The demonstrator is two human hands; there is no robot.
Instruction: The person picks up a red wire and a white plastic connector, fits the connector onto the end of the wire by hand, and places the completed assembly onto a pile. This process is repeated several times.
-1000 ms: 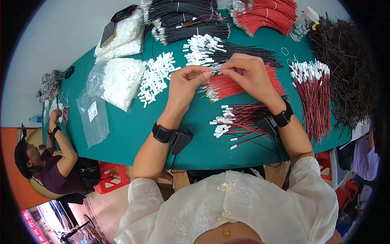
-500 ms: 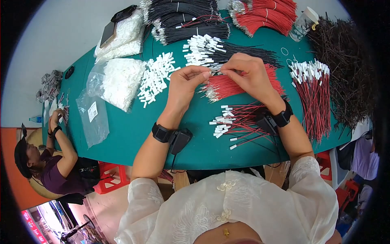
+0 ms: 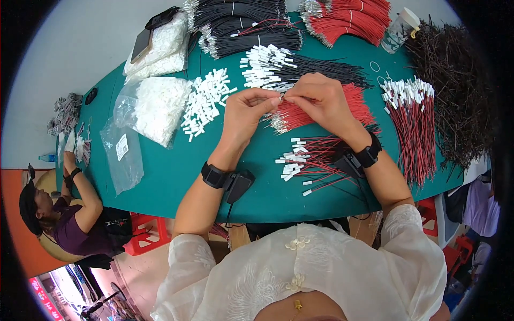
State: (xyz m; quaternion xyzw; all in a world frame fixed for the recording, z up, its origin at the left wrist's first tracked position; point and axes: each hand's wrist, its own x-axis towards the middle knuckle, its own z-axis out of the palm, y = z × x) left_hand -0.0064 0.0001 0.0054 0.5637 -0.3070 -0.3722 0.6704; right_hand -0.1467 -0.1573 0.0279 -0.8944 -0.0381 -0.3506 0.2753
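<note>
Nearest the wearer, a loose pile of red-and-black leads with white ends (image 3: 293, 159) lies on the green table (image 3: 166, 184), beside the right forearm. Beyond it, both hands meet above the work surface. The left hand (image 3: 243, 113) pinches a small work piece (image 3: 281, 98) between thumb and forefinger; the right hand (image 3: 323, 102) closes its thumb and forefinger on the same piece from the other side. The piece is too small, and too much covered by the fingertips, to tell its parts or its exact alignment.

For sound handling, in my judgement: keep both pinches close to the meeting point, hold the two sides in one straight line, and press along that line — never sideways, which could bend a fine end. A light tug would check the hold.

Just beneath the fingers lie the red wires (image 3: 305, 116), tips toward the left hand. To the left, loose white housings (image 3: 205, 102) are spread within reach; to the right, a sheaf of white-ended leads (image 3: 413, 131) lies well apart. Farther off are black wires with white housings (image 3: 305, 63), then banded black bundles (image 3: 246, 43) and red bundles (image 3: 350, 21) — both at the far side.
</note>
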